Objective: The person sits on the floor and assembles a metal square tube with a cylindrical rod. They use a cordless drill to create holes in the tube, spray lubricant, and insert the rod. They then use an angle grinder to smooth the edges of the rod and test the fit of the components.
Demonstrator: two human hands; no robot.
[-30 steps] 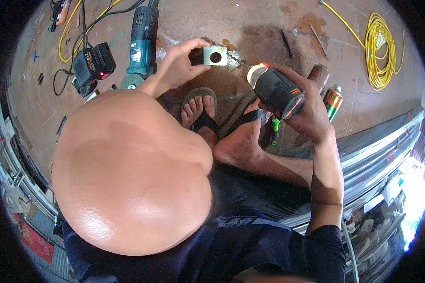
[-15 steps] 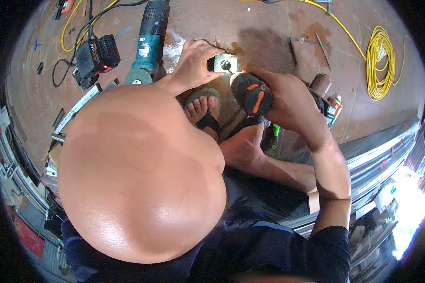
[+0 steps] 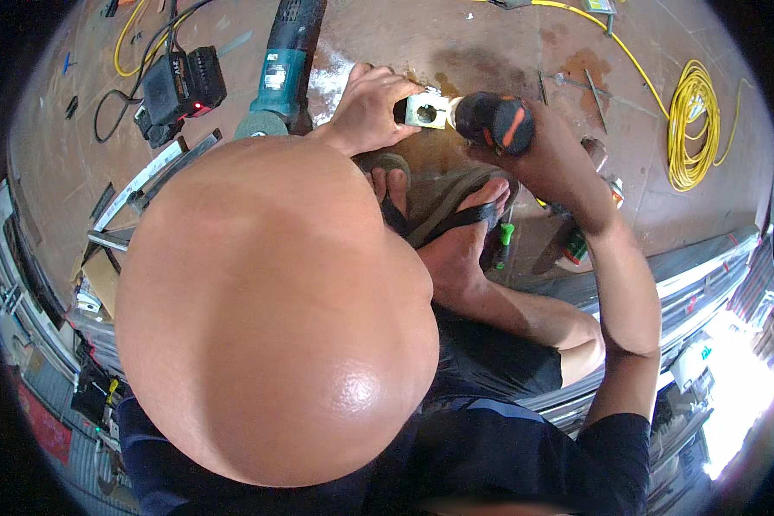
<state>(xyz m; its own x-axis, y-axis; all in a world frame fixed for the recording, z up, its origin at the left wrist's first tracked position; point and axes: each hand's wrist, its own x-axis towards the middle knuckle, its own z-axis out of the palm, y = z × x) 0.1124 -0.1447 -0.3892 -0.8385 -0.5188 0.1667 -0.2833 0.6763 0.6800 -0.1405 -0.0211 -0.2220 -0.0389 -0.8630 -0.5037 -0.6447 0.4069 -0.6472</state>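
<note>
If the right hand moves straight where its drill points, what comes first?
Led by the drill, the right hand would probably first meet the metal piece in the left hand; depth is hard to judge.

A grinder [image 3: 283, 76] blocks passage beside the left hand [image 3: 371, 105]

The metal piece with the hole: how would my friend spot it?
Find the big teal grinder near the top. Just right of it, the left hand pinches a small pale metal piece. Unlike the dark drill beside it, this has a round hole through its face.
</note>
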